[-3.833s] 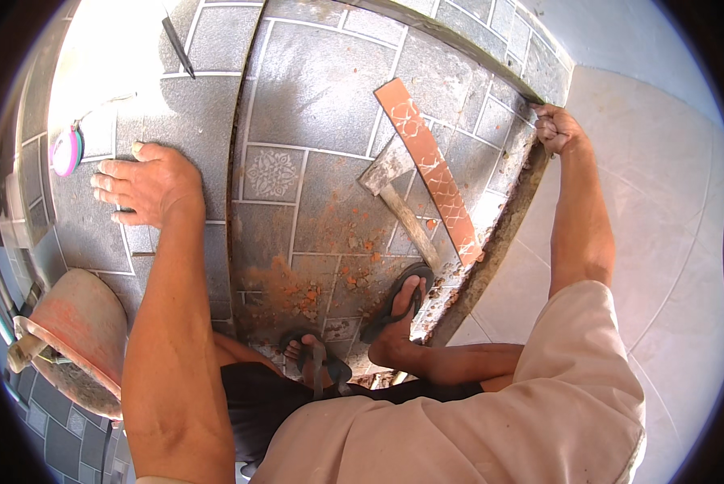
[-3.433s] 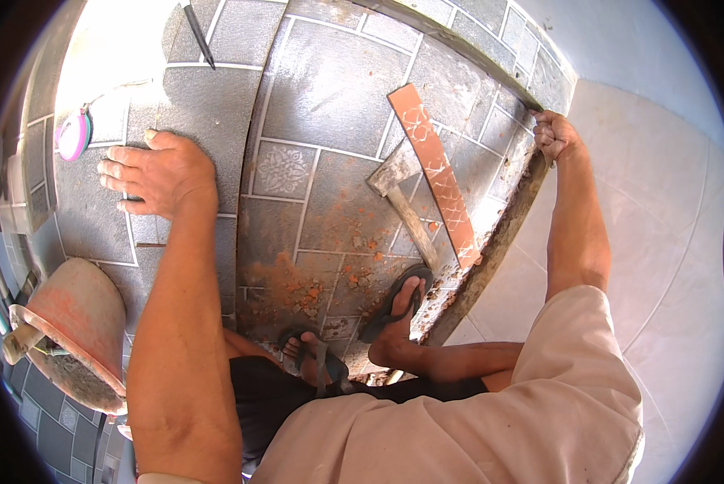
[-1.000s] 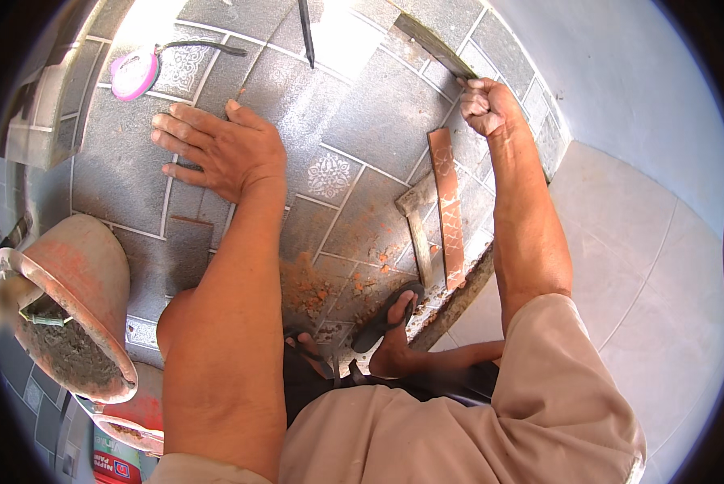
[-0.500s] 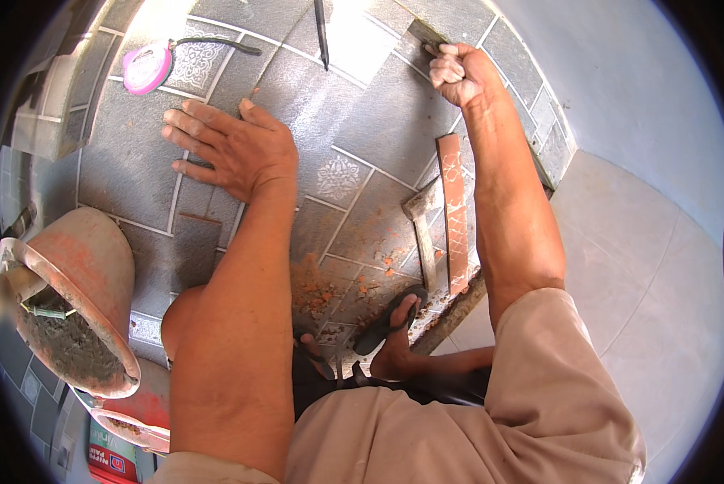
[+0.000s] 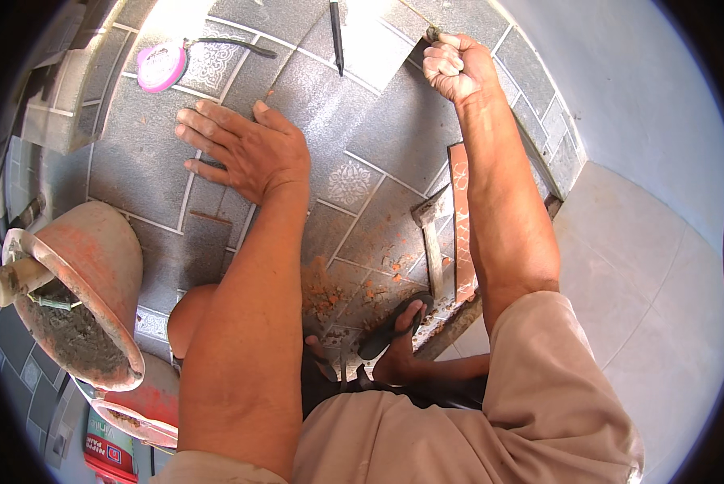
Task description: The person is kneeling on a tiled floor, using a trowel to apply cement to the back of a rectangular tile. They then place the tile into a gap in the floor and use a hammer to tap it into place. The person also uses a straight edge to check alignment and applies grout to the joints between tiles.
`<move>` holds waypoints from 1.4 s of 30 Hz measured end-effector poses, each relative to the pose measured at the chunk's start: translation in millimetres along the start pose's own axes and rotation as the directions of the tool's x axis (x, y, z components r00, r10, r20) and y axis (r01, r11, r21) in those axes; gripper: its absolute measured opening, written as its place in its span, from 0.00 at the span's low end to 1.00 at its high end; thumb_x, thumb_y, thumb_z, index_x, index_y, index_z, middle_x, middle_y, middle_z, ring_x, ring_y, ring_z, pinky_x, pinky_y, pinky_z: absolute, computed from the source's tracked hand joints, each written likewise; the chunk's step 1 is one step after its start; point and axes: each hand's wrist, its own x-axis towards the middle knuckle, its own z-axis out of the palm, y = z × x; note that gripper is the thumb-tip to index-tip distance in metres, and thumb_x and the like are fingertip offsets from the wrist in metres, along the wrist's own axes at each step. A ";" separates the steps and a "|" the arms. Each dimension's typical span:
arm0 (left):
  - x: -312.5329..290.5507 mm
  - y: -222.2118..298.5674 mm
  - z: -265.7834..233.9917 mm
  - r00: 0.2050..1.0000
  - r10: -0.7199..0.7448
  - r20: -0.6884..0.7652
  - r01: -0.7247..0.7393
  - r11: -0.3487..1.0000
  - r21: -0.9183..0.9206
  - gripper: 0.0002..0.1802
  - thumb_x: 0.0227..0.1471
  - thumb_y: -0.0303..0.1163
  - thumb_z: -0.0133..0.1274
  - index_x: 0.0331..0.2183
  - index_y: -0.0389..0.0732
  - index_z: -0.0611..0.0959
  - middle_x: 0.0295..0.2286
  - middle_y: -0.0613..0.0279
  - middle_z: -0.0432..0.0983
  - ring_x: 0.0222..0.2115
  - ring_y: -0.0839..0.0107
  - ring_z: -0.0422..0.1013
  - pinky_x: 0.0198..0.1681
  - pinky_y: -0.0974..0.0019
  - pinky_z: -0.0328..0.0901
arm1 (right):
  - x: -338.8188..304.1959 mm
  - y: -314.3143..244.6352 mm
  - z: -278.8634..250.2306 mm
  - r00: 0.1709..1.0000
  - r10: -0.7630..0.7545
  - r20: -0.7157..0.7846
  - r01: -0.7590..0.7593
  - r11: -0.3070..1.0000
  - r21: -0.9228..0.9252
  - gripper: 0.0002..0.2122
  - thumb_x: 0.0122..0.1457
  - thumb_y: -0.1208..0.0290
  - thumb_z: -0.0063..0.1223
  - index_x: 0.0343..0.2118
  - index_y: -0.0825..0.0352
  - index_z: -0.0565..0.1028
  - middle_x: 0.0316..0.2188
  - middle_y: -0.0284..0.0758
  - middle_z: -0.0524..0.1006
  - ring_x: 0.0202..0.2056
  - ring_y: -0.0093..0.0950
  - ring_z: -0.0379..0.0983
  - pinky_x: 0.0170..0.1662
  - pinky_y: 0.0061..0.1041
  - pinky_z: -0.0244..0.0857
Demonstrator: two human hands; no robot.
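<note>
My left hand (image 5: 245, 149) lies palm down with fingers spread on the grey patterned tiles (image 5: 128, 177). Farther away and to the right, my right hand (image 5: 459, 68) is closed in a fist over the tiles. A small dark piece (image 5: 433, 34) pokes out beyond its fingers; its kind is hidden by the grip. Between and beyond the hands lies a black pencil-like stick (image 5: 337, 40). A pink-rimmed round tape or reel (image 5: 162, 66) with a black strap rests past my left fingertips.
A mortar-filled bucket (image 5: 95, 242) with a wooden-handled tool stands at left, a second red bucket (image 5: 148, 387) below it. A hammer (image 5: 430, 234) and a brown tile strip (image 5: 462, 226) lie by my right forearm. Orange rubble (image 5: 329, 294) is scattered near my sandalled foot. A pale wall (image 5: 644, 89) rises at right.
My right fist has turned slightly, and less of the dark piece shows beyond it. My left hand stays flat on the tiles. The whole view has shifted a little.
</note>
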 end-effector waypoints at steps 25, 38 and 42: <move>-1.4 6.5 4.3 0.997 0.002 -0.079 0.003 0.998 0.070 0.44 0.66 0.51 0.41 0.69 0.29 0.54 0.72 0.39 0.43 0.74 0.46 0.38 0.72 0.31 0.36 | 8.8 50.4 -19.6 0.965 -0.221 0.145 0.139 0.891 0.432 0.15 0.58 0.76 0.46 0.16 0.59 0.57 0.11 0.27 0.55 0.13 0.22 0.49 0.15 0.23 0.47; 1.5 7.9 -16.0 0.994 -0.091 0.058 0.091 0.996 0.016 0.44 0.67 0.53 0.40 0.71 0.30 0.56 0.73 0.42 0.42 0.75 0.46 0.33 0.74 0.32 0.29 | -143.7 121.8 41.8 0.977 -0.149 0.150 0.211 0.724 -0.657 0.13 0.57 0.79 0.50 0.45 0.67 0.76 0.39 0.31 0.75 0.31 0.20 0.68 0.30 0.20 0.63; -0.8 -3.4 -29.8 0.997 -0.074 0.020 0.075 0.995 -0.066 0.43 0.67 0.51 0.42 0.70 0.29 0.58 0.73 0.41 0.43 0.74 0.45 0.36 0.74 0.34 0.32 | -165.0 184.9 123.4 0.891 0.013 0.454 0.426 0.324 -0.845 0.21 0.56 0.84 0.46 0.54 0.70 0.76 0.41 0.32 0.74 0.40 0.22 0.69 0.45 0.23 0.65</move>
